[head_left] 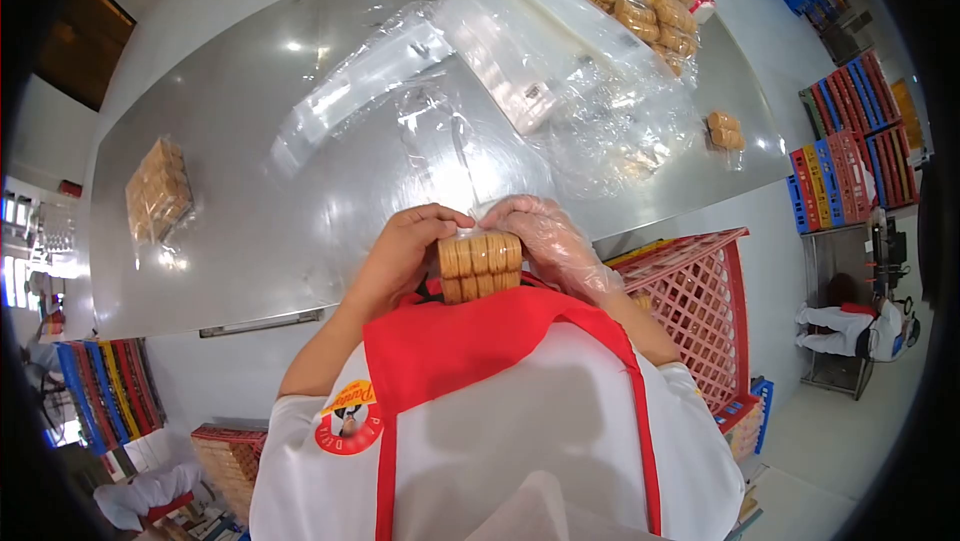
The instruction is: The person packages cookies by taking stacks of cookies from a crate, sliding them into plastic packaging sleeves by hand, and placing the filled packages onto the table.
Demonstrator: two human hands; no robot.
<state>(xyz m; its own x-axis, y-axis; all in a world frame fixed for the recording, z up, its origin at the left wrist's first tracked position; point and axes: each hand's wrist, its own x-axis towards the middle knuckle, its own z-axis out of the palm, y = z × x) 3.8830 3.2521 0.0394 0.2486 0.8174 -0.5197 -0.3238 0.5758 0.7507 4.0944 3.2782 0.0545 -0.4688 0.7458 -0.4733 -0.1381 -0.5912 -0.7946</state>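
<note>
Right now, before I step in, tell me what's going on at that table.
A person's bare left hand and plastic-gloved right hand pinch the top of a clear pack of biscuits. Whether it is sealed is unclear. On the steel table, clear bags lie spread out, with another pack at left and a pile of packs at far right.

The red apron bib (470,356) hides the lower end of the biscuit pack (480,259), the bottom edge crops the white shirt (700,451), and the far-right co-worker's (850,331) handiwork is too small to tell.
</note>
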